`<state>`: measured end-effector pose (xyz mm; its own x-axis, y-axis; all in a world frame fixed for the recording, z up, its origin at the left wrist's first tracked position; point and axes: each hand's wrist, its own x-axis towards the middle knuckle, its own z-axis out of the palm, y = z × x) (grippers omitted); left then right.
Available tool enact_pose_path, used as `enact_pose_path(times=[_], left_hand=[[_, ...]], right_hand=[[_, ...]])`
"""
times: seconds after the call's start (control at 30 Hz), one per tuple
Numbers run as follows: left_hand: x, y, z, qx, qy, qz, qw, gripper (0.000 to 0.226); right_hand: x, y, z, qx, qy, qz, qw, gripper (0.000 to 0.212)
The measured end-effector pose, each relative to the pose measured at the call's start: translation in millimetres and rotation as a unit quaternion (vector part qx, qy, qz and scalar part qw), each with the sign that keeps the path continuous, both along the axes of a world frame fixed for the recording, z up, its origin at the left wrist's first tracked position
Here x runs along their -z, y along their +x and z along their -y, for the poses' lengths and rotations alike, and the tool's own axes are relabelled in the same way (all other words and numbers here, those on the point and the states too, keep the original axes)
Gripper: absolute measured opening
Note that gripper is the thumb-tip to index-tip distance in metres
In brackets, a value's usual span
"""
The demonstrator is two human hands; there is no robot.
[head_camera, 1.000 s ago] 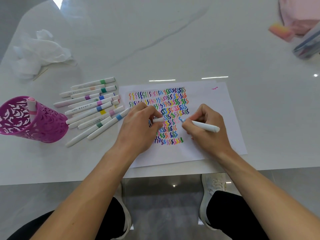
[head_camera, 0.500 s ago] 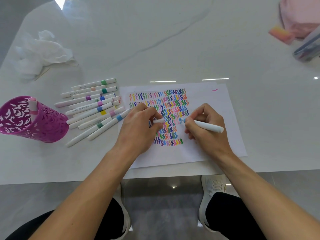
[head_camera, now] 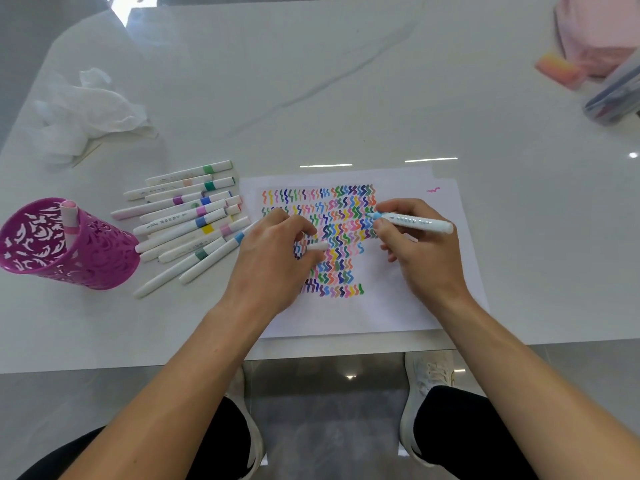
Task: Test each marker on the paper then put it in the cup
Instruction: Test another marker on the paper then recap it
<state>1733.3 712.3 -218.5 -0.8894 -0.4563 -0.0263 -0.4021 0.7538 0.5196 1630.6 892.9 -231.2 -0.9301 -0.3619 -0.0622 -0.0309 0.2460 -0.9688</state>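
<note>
A white paper [head_camera: 408,306] covered in rows of coloured squiggles lies at the table's near edge. My right hand [head_camera: 419,254] grips a white marker [head_camera: 420,221] with a light blue tip, the tip touching the squiggles at the upper right of the block. My left hand [head_camera: 273,261] rests on the paper and pinches the marker's white cap [head_camera: 317,246]. Several capped markers [head_camera: 194,221] lie in a loose pile left of the paper. A magenta cut-out cup [head_camera: 93,258] stands at the far left, with one pink marker [head_camera: 70,221] upright in it.
Crumpled white tissue [head_camera: 86,112] lies at the back left. A pink cloth [head_camera: 602,32], an orange-pink block [head_camera: 557,69] and a clear pencil case [head_camera: 614,98] sit at the back right. The table edge runs just below the paper, with my knees and shoes under it.
My right hand has carried the marker tip up and to the right across the squiggles. My left hand stays on the paper with the cap.
</note>
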Motion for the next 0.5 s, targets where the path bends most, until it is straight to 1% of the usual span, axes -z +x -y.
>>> enact_pose_path(times=[0.2,0.33,0.5], left_hand=[[0.0,-1.0,-2.1,0.004,0.011,0.006,1.000,0.025],[-1.0,-3.4,-2.7,-0.015,0.027,-0.003,1.000,0.022],[-3.9,-6.4,-3.6,-0.034,0.063,-0.019,0.997,0.016]], right_hand=[[-2.0,2.1,3.7,-0.010,-0.016,0.020,1.000,0.007],[-4.5,5.2,4.8,-0.054,0.016,-0.010,0.998,0.008],[-10.0,9.0,7.7,-0.063,-0.008,-0.008,0.998,0.009]])
